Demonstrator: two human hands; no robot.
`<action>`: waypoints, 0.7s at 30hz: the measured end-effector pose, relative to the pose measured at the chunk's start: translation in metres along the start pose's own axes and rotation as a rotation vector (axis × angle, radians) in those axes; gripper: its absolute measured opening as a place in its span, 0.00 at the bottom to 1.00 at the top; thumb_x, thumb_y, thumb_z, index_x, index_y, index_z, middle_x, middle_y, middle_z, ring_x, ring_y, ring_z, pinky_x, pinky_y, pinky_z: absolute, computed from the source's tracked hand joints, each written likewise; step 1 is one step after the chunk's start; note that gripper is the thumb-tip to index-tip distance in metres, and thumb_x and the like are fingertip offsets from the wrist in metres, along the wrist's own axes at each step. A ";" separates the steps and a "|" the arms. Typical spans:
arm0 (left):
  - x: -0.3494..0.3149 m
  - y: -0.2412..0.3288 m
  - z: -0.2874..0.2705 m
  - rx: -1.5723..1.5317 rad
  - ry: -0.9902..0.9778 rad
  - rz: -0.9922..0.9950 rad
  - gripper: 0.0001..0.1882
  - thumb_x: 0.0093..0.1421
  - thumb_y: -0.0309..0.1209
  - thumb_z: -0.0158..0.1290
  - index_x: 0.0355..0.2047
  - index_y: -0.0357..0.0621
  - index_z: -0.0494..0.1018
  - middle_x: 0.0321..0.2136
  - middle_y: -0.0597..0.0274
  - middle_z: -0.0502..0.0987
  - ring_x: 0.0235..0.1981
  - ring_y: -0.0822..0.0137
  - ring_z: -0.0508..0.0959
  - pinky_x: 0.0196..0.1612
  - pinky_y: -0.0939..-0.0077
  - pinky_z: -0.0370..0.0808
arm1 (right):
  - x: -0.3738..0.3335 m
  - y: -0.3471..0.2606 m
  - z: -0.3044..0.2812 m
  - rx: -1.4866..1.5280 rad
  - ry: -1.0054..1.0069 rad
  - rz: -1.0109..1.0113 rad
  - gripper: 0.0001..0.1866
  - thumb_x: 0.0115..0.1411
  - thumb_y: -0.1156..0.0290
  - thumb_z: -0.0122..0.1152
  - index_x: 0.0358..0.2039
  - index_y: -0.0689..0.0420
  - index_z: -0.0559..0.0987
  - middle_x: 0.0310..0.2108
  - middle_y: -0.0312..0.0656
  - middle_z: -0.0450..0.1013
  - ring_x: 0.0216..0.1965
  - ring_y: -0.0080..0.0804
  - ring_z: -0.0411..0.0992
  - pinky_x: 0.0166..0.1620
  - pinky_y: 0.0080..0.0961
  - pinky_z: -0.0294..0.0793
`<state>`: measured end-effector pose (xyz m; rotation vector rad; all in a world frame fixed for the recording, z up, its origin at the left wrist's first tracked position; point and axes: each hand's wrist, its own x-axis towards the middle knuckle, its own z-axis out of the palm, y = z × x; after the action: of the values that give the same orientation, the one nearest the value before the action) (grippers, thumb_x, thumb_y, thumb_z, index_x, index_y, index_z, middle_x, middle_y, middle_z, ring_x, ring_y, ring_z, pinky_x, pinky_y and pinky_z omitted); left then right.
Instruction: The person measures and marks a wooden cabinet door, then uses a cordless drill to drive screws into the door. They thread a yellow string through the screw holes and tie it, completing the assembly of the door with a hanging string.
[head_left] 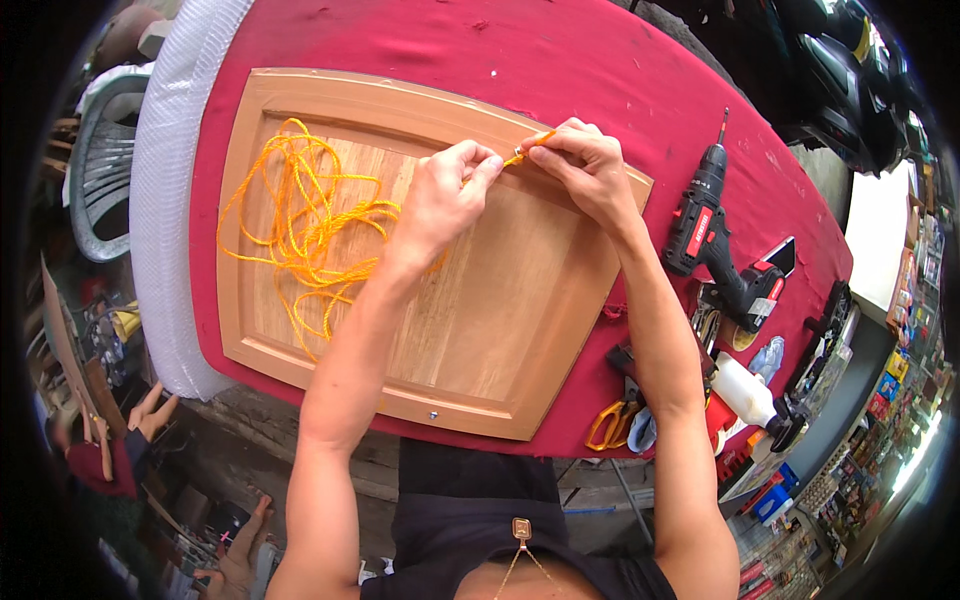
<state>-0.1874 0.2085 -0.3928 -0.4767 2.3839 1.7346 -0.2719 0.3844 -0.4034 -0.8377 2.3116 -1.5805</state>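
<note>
A wooden cabinet door [480, 300] with a raised frame lies flat before me. A loose tangle of yellow-orange rope [330, 225] rests on its left half. Over the door's far edge, my left hand [448, 195] is closed in a pinch on the rope. Close beside it on the right, my right hand [585, 165] pinches the same rope near its end, with a short tip sticking out past the fingers. A short stretch of rope shows between the two hands. Something small and shiny sits by it, too small to name. A small metal fitting [433, 414] is on the near frame.
Red cloth [420, 40] covers the table. At the right lie a cordless drill [705, 220], a phone [780, 255], orange-handled scissors [607, 425] and a white bottle [743, 388]. Bubble wrap [175, 200] runs along the left edge. A grey chair [100, 165] and another person [105, 460] are farther left.
</note>
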 end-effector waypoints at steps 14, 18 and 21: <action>0.037 0.026 -0.013 0.204 -0.430 -0.266 0.14 0.62 0.36 0.46 0.30 0.38 0.76 0.19 0.68 0.73 0.14 0.80 0.61 0.17 0.82 0.58 | 0.002 0.003 0.000 0.109 0.011 -0.040 0.05 0.51 0.75 0.65 0.29 0.61 0.82 0.22 0.41 0.76 0.23 0.23 0.71 0.28 0.19 0.67; 0.038 0.038 -0.015 0.350 -0.409 -0.174 0.13 0.60 0.33 0.48 0.28 0.37 0.77 0.16 0.64 0.74 0.15 0.78 0.68 0.19 0.78 0.65 | -0.001 0.007 0.002 0.158 0.011 0.026 0.04 0.53 0.77 0.63 0.30 0.62 0.82 0.22 0.39 0.75 0.23 0.22 0.69 0.29 0.20 0.66; 0.037 0.040 -0.014 0.451 -0.328 0.066 0.09 0.56 0.29 0.50 0.28 0.36 0.77 0.15 0.58 0.75 0.16 0.71 0.74 0.22 0.75 0.70 | -0.001 0.009 0.003 0.156 0.035 0.039 0.04 0.55 0.77 0.62 0.31 0.63 0.81 0.23 0.38 0.75 0.24 0.21 0.68 0.30 0.20 0.65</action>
<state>-0.2349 0.2008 -0.3639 -0.0438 2.4512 1.1278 -0.2725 0.3848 -0.4131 -0.7300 2.1788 -1.7451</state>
